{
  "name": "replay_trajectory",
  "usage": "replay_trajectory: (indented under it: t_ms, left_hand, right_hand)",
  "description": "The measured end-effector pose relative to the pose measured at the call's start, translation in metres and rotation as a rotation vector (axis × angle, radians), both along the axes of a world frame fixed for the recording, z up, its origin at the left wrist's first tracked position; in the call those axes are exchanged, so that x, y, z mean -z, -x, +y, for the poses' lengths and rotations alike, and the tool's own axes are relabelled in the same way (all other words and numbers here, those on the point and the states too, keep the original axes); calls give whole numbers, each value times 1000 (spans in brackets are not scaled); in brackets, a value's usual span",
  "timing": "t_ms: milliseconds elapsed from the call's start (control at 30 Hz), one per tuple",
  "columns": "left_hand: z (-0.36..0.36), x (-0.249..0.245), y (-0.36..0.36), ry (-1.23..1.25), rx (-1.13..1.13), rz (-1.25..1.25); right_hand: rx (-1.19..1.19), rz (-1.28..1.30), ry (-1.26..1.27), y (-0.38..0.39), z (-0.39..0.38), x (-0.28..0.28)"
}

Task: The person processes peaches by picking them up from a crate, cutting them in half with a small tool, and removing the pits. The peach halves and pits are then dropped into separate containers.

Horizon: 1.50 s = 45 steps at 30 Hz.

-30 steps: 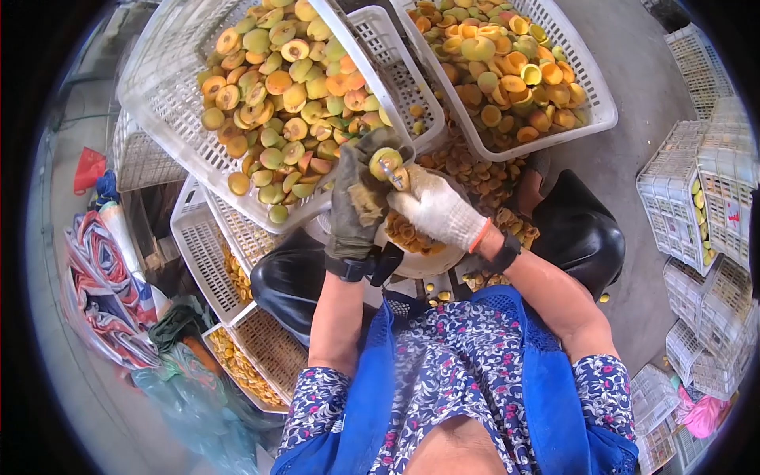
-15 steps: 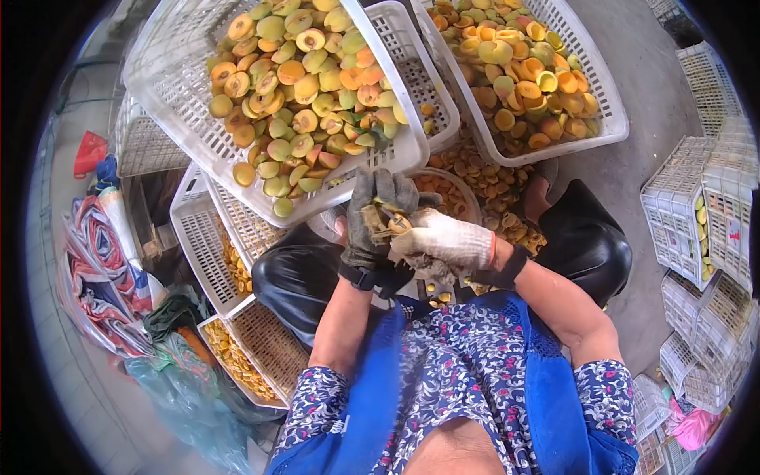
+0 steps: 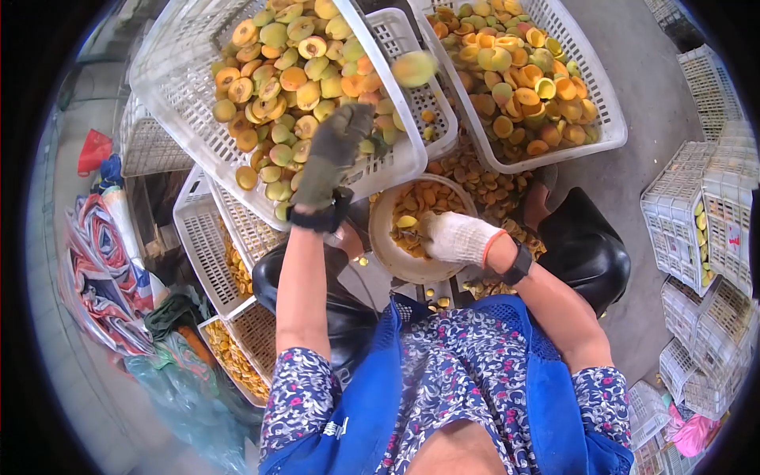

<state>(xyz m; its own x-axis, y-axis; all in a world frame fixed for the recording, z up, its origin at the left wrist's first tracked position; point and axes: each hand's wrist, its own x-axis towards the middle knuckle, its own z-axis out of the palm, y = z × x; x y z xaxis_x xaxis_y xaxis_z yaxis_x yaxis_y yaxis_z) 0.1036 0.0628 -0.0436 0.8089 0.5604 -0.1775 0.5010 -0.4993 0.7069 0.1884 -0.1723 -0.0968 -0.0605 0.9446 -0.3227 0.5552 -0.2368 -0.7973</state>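
Observation:
My left hand (image 3: 336, 146), in a dark grey glove, is raised over the near right part of the tilted white crate (image 3: 186, 127) of halved fruit. Its fingers are smeared by motion. A blurred piece of fruit (image 3: 414, 69) hangs in the air to its upper right, apart from the hand. Over the round pale tub (image 3: 381, 229) of orange fruit pieces is my right hand (image 3: 457, 237), in a white glove with an orange cuff. Its fingers are bent round something small and dark that I cannot make out, beside a yellow piece of fruit (image 3: 407, 222).
A second white crate (image 3: 613, 119) of halved fruit stands at the upper right. Fruit pieces (image 3: 495, 190) lie heaped between my feet. More crates (image 3: 210, 253) stand at the left, and stacked crates (image 3: 673, 198) at the right. Plastic sheeting (image 3: 178, 396) lies at the lower left.
My hands have parted. The left moved up over the tilted crate, while the right moved slightly down, uncovering the tub. A piece of fruit now appears in the air.

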Motion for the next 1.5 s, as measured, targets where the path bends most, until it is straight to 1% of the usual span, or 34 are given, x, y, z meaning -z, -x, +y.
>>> replay_trajectory:
  t_ms: [33,67,100,133,200,233,300,333,400,433,467,500,533,567,600,633,667,733,767,800,833,867,933,967,1000,1033,1067,1133,1167,1300,1367,1400,1467,1500]
  left_hand:
    - [5,19,0,-4,8,0]
    - [10,41,1,-278,104,340]
    - [13,61,3,-551,198,679]
    - [18,80,6,-548,206,679]
    - [25,107,16,-472,195,237]
    - [25,113,17,-473,194,239]
    - [25,116,14,-593,297,259]
    - [27,112,11,-601,300,254]
    - [30,107,7,-578,362,397]
    - [32,107,11,-580,361,396]
    - [34,107,15,-527,336,304]
    - [35,107,20,-473,311,214]
    - [23,78,19,-477,311,216]
    - [0,23,16,-66,160,180]
    - [-17,-7,19,348,2,136]
    - [-23,-9,30,609,-70,22]
    - [-33,-13,37,611,-80,21]
    - [-52,-21,45,737,-119,-79]
    - [-51,2,53,847,-121,-223]
    - [-53,3,56,849,-130,-228]
    - [-54,4,59,793,-162,-173]
    - [-56,5,61,738,-191,-115]
    - [-61,-7,58,753,-201,-64]
    - [-64,-11,55,766,-207,-15]
    - [-67,-8,55,768,-209,-17]
    - [-71,-1,57,848,-211,-149]
    - [-75,3,57,926,-213,-281]
    - [-86,-14,49,902,-221,-249]
    - [-89,-20,47,874,-226,-217]
    - [-89,0,51,889,-157,-290]
    - [-98,11,47,906,-197,-458]
    - [-103,11,45,907,-196,-460]
    - [-116,12,40,780,-276,-525]
    - [-120,17,34,700,-258,-596]
  right_hand:
    - [-81,34,-138,-2,0,14]
    - [-159,66,-275,-5,1,22]
    - [-30,169,-99,-5,5,4]
    - [-24,171,-95,-6,5,-1]
    - [96,445,162,-7,8,-9]
    - [81,357,287,-9,12,-26]
    - [35,298,219,-2,12,-14]
    - [-7,238,157,-1,11,-9]
    - [3,219,167,-3,11,-3]
    - [13,222,155,-4,12,2]
    - [24,224,143,-5,12,4]
    - [63,260,229,-11,13,-19]
    - [62,262,226,-11,10,-11]
    - [-93,225,116,-12,6,6]
    - [-247,188,11,-11,2,17]
    - [-471,-155,-174,-5,-7,18]
    - [-255,-144,-38,4,-24,33]
    - [-336,-357,353,-4,-28,23]
    - [-298,-307,372,-11,-24,17]
    - [-262,-259,390,-18,-19,12]
    - [-248,-232,182,-26,-20,12]
    - [-283,-243,-85,-33,-24,31]
    - [14,-6,-128,-35,-16,1]
    - [13,-7,-127,-33,-13,-7]
    - [149,90,-226,-30,-10,-13]
    - [287,187,-323,-26,-8,-18]
    - [285,188,-318,-23,-6,-21]
    - [244,104,-474,-19,-4,-23]
    - [243,32,-563,-16,-4,-15]
    - [222,-65,-557,-12,-5,-3]
    - [99,-532,-763,-9,-4,-4]
    - [98,-534,-762,-6,-3,-6]
    - [288,-200,-666,1,-4,-12]
    - [242,-294,-675,1,-6,-13]
